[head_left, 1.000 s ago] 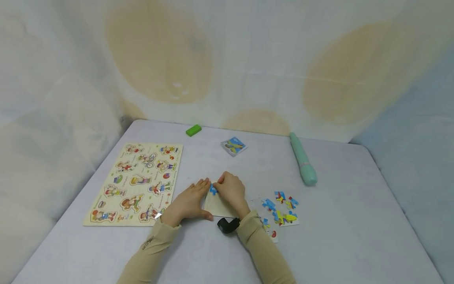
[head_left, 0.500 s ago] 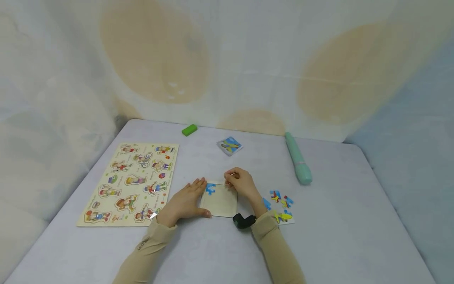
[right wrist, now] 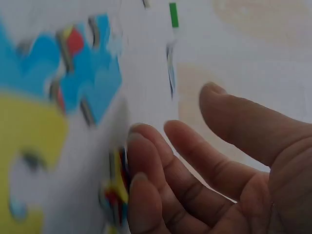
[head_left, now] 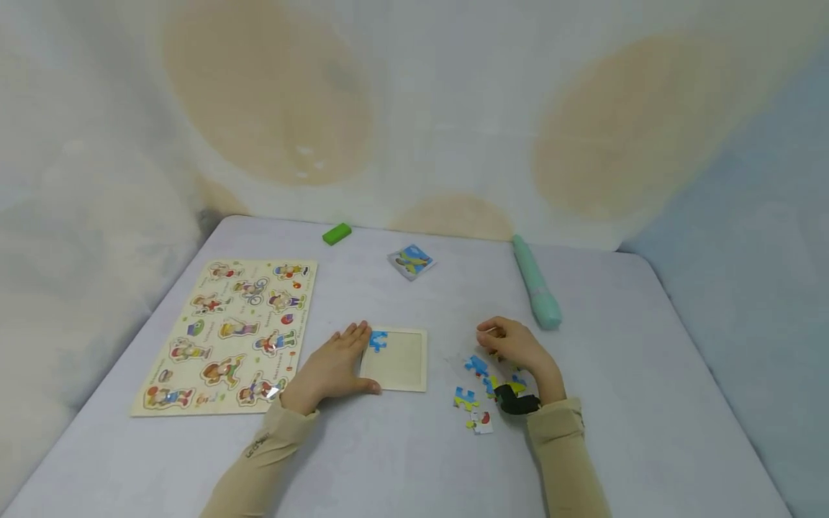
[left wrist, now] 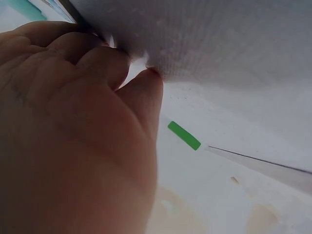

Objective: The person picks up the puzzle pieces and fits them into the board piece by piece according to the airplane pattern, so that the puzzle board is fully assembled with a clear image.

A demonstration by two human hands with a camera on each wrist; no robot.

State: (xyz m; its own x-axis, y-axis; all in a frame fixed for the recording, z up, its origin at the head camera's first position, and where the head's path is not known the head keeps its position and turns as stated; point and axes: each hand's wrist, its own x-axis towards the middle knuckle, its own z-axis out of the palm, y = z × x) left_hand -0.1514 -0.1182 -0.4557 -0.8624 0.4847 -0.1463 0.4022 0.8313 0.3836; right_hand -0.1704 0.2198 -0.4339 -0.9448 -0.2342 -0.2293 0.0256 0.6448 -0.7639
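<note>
In the head view my left hand (head_left: 333, 370) rests on the left edge of a small wooden puzzle tray (head_left: 401, 363), fingers straight and thumb apart. A blue puzzle piece (head_left: 378, 341) sits in the tray's upper left corner. To the right of the tray, my right hand (head_left: 518, 345) is over a group of loose jigsaw pieces (head_left: 476, 365), partly covering them. The right wrist view shows its thumb away from its bent fingers, nothing between them. A yellow and red puzzle piece (right wrist: 116, 190) stands close by the fingertips there, and a blue piece (right wrist: 97, 73) lies farther left.
A large wooden board with sports figures (head_left: 227, 338) lies left of my left hand. Farther back are a green block (head_left: 337, 234) and a small airplane picture card (head_left: 411, 262). A mint green tapered stick (head_left: 536, 284) lies beyond my right hand.
My right hand has left the tray and moved right to the loose pieces. The blue piece it was touching stays in the tray corner. My left hand keeps its place at the tray.
</note>
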